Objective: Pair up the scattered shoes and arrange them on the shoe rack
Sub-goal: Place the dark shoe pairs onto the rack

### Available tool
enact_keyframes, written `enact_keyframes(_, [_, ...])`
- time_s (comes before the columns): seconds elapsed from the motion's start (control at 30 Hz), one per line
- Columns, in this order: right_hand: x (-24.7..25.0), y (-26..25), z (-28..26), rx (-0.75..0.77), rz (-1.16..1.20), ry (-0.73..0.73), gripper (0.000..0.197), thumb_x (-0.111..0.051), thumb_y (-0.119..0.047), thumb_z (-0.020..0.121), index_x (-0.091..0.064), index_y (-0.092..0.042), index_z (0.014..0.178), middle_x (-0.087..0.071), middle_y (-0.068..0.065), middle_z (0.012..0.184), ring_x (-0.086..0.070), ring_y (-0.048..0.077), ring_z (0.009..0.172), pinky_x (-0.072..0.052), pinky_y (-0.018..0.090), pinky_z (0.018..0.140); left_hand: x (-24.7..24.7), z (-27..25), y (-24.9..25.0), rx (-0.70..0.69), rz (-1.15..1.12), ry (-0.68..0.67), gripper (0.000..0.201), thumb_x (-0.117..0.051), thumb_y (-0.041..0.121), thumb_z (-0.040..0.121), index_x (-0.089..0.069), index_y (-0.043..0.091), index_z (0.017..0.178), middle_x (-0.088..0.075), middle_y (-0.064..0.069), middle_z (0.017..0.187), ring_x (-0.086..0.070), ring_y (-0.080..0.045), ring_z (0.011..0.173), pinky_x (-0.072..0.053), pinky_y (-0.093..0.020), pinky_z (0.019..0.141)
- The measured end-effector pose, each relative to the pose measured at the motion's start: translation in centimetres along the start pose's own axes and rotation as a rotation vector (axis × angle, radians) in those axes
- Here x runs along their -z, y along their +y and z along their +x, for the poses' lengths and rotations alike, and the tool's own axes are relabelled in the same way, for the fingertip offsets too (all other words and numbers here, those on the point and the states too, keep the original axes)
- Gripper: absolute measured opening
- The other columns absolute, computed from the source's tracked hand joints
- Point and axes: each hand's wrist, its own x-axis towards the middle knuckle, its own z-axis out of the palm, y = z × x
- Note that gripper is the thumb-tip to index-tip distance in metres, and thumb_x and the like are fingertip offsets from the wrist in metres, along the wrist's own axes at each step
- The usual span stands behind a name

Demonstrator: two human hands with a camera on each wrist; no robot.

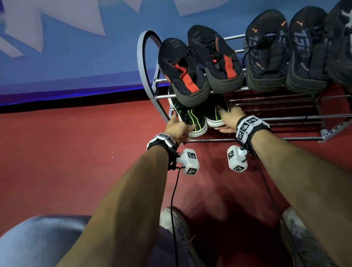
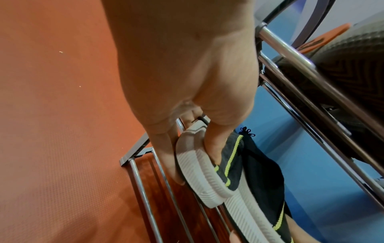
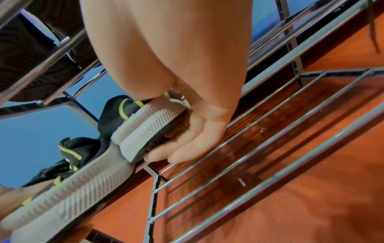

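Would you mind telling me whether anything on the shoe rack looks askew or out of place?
Only a little: the black-and-red pair on the top tier sits tilted, heels overhanging the front bar. The green-striped pair is held in both hands at the lower tier.

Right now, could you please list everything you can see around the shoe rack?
Shoe rack: one, grey frame with chrome bars, against the wall.
Red-striped shoes: two, black, top tier, left end.
Orange-marked shoes: two, black, top tier, right of those.
Black-and-white shoe: one, top tier, cut off at the right edge.
Green-striped shoes: two, black with white soles, lower tier, left end.
Floor: red.
Wall: blue with white shapes.
Left hand: grips the left green-striped shoe's heel.
Right hand: grips the right one's heel.
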Motion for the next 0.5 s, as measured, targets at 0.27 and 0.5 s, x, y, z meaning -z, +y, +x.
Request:
enact_keyframes(0.27, [-0.2, 1.2, 0.6, -0.018, -0.151, -0.003, 0.054, -0.048, -0.055, 0.097, -0.042, -0.023, 0.141, -0.061, 0.003, 0.124, -0.072, 0.029, 0.079, -0.055, 0.029, 0.052, -0.2, 0.4, -0.1, 0.006, 0.109, 0.03, 0.044, -0.069, -0.009, 0.089, -0.054, 0.015, 0.123, -0.068, -0.009, 0.101, -0.068, -0.015, 0.074, -0.059, -0.04, 0.078])
enact_keyframes(0.5, [-1.3, 0.9, 0.0, 0.142, -0.271, 0.295, 0.044, -0.064, -0.035, 0.092, -0.057, -0.011, 0.128, -0.066, 0.019, 0.12, -0.066, 0.042, 0.105, -0.059, 0.044, 0.079, -1.0, 0.8, -0.7, -0.049, 0.231, 0.108, 0.069, -0.077, -0.004, 0.083, -0.043, 0.011, 0.14, -0.066, -0.017, 0.128, -0.067, -0.03, 0.111, -0.052, -0.053, 0.101])
